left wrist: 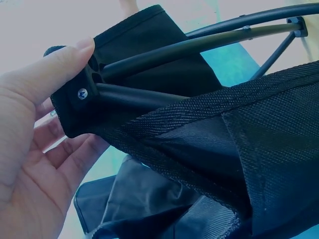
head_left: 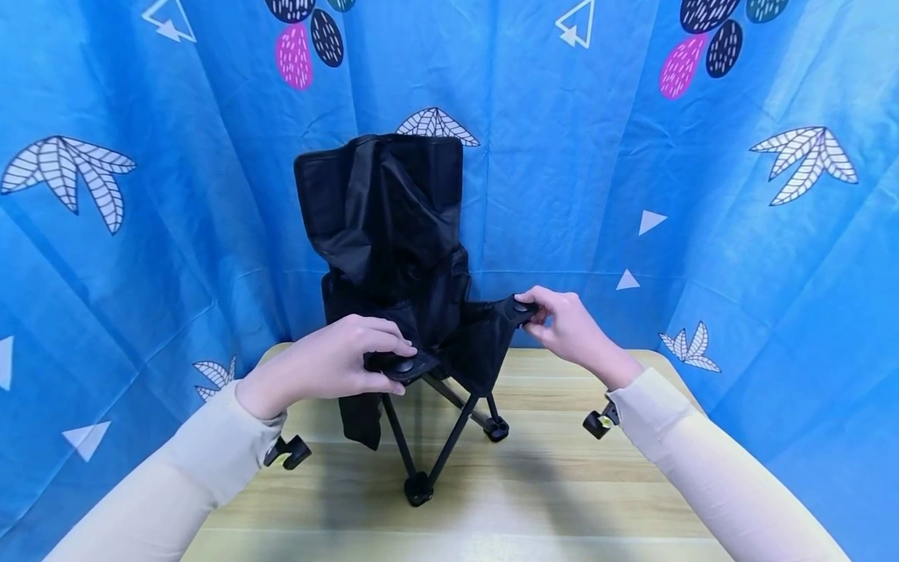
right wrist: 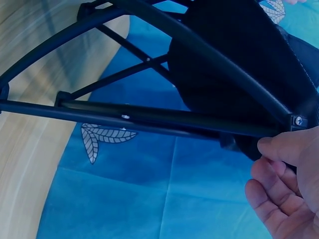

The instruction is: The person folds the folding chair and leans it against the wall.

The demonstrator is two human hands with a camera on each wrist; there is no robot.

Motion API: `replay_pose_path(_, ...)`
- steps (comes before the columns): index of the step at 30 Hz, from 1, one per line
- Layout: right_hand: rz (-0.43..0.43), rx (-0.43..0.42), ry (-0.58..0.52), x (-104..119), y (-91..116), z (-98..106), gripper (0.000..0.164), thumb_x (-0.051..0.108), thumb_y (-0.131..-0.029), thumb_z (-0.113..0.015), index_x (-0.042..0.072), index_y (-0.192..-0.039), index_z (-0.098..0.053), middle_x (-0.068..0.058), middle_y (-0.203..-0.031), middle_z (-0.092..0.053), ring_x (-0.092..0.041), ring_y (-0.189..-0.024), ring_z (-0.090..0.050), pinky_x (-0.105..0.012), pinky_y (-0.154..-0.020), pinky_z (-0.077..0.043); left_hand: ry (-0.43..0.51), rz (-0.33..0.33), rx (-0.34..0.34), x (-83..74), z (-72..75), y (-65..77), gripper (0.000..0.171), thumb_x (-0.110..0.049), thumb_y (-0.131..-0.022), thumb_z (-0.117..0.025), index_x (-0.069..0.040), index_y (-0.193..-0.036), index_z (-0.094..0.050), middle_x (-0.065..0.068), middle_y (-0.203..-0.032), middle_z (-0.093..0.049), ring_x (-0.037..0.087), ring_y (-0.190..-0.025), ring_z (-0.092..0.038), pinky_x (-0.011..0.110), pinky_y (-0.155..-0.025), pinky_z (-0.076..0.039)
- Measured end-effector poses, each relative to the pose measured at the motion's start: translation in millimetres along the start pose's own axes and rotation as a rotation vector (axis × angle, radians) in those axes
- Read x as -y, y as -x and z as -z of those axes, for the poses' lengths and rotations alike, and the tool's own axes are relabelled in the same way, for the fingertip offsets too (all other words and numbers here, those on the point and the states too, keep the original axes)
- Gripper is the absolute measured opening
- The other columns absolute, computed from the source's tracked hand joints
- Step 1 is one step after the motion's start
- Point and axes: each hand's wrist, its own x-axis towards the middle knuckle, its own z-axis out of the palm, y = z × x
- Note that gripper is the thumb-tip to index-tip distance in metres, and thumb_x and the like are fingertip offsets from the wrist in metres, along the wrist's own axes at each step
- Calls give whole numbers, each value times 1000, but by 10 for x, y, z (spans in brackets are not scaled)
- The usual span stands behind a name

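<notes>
A: Where've we got the black folding camp chair [head_left: 382, 195]?

B: Standing on the wood-grain tabletop [head_left: 562, 507], backrest at the far side, dark leg tubes angled down to chunky plastic feet [head_left: 419, 489].

A: And our hands?

B: Both busy. Our left hand [head_left: 344, 355] has a narrow pinching grip on one front fabric corner, thumb right by a plastic bracket [left wrist: 82, 94] with a screw in it. Our right hand [head_left: 569, 324] has the same kind of pinch on the other front corner.

A: What's around us?

B: Pale sleeves [head_left: 674, 421] on both arms, then a blue curtain [head_left: 548, 172] with leaf and triangle prints, behind the chair and along both sides.
</notes>
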Motion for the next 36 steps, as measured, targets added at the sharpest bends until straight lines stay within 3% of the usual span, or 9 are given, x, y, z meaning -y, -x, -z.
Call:
replay_pose_path(9,-4,-8,-8,4,7,13,33,-13,-91,-76,-1,-121,-74,-21,-102,-80,-20,-73,-68,-36,-68,-60,45,3,-51,66,-24,-59,41,-17,-83,-96,-6,-120,-83,3,-114,-81,13,-96,-74,34,-88,-66)
replay_pose_path(19,-9,-12,-8,18,15,19,32,-12,-91,-76,-1,-121,-74,-20,-103,-80,-20,-73,-68,-34,-68,-60,20,-32,-141,99,-56,-73,40,-17,-77,-100,-8,-113,-86,3,-110,-82,16,-96,-77,33,-84,-66)
replay_pose_path(29,6,-24,1,33,24,25,33,-12,-90,-77,0,-121,-74,-19,-99,-79,-19,-72,-68,-33,-67,-59,51,53,-169,78,-52,-53,38,-19,-77,-101,-11,-112,-86,-2,-104,-80,11,-89,-71,30,-80,-65)
replay_pose_path(36,22,-27,6,52,22,16,33,-11,-90,-77,0,-121,-74,-18,-99,-79,-18,-71,-67,-29,-66,-58,72,47,-217,94,-85,-33,35,-16,-76,-101,-10,-107,-86,-3,-95,-76,9,-82,-67,26,-72,-62)
